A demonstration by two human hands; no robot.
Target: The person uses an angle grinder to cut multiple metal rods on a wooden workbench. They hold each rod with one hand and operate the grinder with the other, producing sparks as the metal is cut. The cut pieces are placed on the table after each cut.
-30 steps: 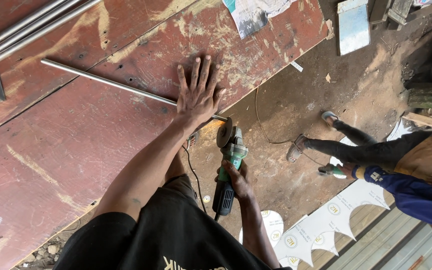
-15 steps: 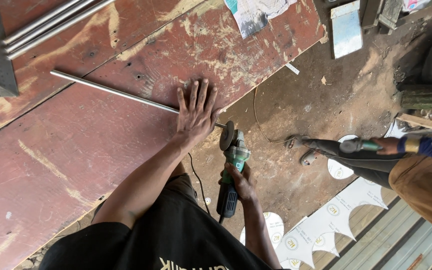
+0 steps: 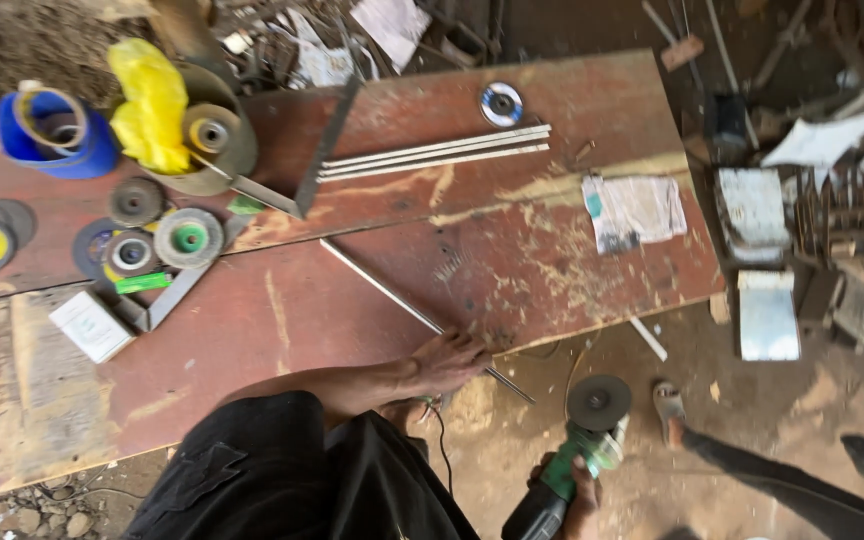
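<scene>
We see a big red wooden surface (image 3: 282,330) with worn paint; its left end runs out of view. Our own dark shirt (image 3: 282,480) hides its near edge. A thin metal rod (image 3: 392,297) lies slanted on the surface, and its lower end sticks out past the edge over the dirt floor (image 3: 552,450). The left hand (image 3: 449,362) lies flat on the rod near that edge, fingers together and pressing down, so that bit of rod is hidden. The right hand (image 3: 577,495) is low in the picture and partly cut off; its fingers are wrapped tight round a green grinder (image 3: 580,450). The grinder's round disc (image 3: 599,402) hangs over the floor, close to the rod's end but not touching it. More rods (image 3: 432,153) lie farther back. Round discs (image 3: 157,240) sit on the left, by a blue tub (image 3: 52,135) and a yellow bag (image 3: 157,105). The dark heap on the right is too messy to make out.
</scene>
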